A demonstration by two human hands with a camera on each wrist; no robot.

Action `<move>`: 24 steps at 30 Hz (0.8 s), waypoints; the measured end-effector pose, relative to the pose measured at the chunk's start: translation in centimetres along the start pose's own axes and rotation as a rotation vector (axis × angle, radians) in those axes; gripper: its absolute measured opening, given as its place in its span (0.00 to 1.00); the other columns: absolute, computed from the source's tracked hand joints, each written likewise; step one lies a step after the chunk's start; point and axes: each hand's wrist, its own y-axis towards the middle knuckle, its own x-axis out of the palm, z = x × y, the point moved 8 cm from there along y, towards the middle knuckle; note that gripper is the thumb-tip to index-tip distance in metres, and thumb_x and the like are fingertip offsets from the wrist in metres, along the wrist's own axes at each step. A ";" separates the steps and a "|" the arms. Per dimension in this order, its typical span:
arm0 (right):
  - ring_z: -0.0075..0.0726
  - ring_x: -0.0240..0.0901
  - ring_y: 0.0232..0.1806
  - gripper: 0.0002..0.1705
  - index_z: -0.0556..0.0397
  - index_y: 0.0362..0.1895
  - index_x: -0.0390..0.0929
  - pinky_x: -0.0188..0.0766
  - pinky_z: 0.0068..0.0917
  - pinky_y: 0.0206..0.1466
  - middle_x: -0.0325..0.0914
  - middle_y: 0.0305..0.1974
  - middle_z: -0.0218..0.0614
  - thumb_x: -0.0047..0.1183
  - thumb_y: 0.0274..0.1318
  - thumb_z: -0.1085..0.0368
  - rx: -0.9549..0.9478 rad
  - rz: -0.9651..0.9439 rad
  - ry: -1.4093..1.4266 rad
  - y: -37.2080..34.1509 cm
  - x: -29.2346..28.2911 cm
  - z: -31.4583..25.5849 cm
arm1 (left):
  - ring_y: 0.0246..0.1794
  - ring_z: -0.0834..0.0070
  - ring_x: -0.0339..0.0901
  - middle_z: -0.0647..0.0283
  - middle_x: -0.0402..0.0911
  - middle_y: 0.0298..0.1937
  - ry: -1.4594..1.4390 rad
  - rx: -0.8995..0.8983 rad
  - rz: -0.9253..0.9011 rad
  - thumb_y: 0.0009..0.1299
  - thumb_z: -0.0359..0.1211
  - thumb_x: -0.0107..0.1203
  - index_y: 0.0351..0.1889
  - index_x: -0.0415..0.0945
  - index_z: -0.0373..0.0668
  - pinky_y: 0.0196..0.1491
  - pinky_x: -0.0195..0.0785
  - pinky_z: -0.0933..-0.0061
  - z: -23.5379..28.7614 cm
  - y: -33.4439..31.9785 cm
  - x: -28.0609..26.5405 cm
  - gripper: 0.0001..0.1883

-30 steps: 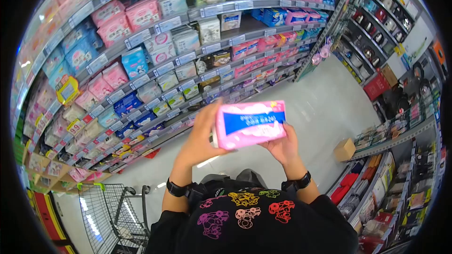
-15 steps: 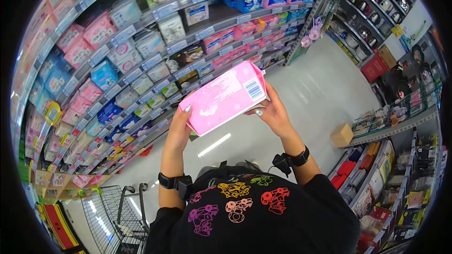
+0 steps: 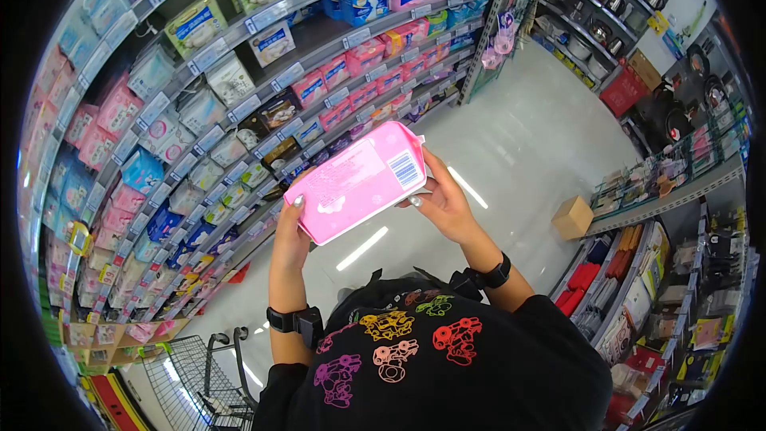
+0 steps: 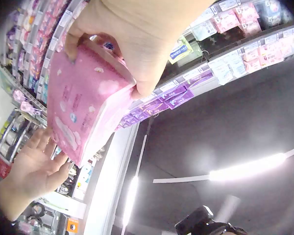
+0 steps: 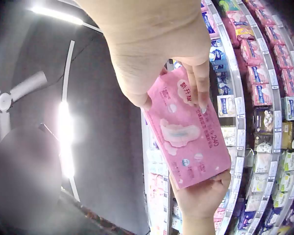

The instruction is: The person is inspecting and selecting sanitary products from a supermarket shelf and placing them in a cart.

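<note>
A pink pack of sanitary pads [image 3: 359, 183] is held up before the chest, tilted, with small print and a barcode facing the head camera. My left hand [image 3: 289, 235] grips its left end, thumb on the near face. At the barcode end, my right hand [image 3: 448, 206] holds the pack with the thumb near the lower edge and fingers behind. The right wrist view shows the pack's far face, with a pad picture [image 5: 179, 133] printed on it, and the right hand's fingers [image 5: 201, 83] lying over it.
Shelves [image 3: 271, 80] of sanitary products run along the left and front. A shopping cart [image 3: 195, 379] stands at lower left. On the right are a cardboard box [image 3: 572, 218], racks of household goods [image 3: 614, 295] and shelves of kettles and pots [image 3: 606, 16].
The pack has been turned over from its blue-banded face to the printed barcode side, both hands keeping hold. The head view has since swung right, so the shelves shift left.
</note>
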 end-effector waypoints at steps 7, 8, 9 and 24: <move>0.31 0.67 0.49 0.44 0.51 0.69 0.43 0.72 0.26 0.47 0.43 0.66 0.40 0.48 0.48 0.80 0.020 0.020 -0.059 -1.5 -4.4 -1.6 | 0.60 0.70 0.65 0.55 0.66 0.60 -0.035 -0.030 0.038 0.68 0.39 0.42 0.63 0.58 0.34 0.62 0.55 0.72 -2.5 2.0 4.0 0.27; 0.31 0.67 0.49 0.44 0.51 0.69 0.43 0.71 0.26 0.47 0.43 0.66 0.40 0.48 0.48 0.79 0.021 0.023 -0.062 -2.0 -5.3 -1.6 | 0.59 0.70 0.65 0.56 0.67 0.60 -0.033 -0.037 0.042 0.68 0.39 0.41 0.63 0.58 0.34 0.62 0.55 0.72 -2.9 2.3 4.7 0.27; 0.31 0.67 0.49 0.44 0.51 0.69 0.43 0.72 0.26 0.47 0.43 0.66 0.39 0.48 0.48 0.80 0.028 0.034 -0.071 -2.6 -6.2 -1.5 | 0.58 0.69 0.66 0.55 0.68 0.59 -0.039 -0.029 0.031 0.69 0.40 0.41 0.62 0.59 0.34 0.61 0.57 0.71 -3.4 2.7 5.5 0.27; 0.39 0.65 0.54 0.36 0.56 0.68 0.39 0.75 0.38 0.45 0.58 0.59 0.41 0.40 0.58 0.70 0.066 0.318 -0.064 -4.6 -21.6 1.3 | 0.67 0.67 0.50 0.53 0.53 0.67 0.403 -0.165 -0.282 0.69 0.42 0.43 0.70 0.40 0.42 0.66 0.41 0.69 -12.5 13.5 18.2 0.35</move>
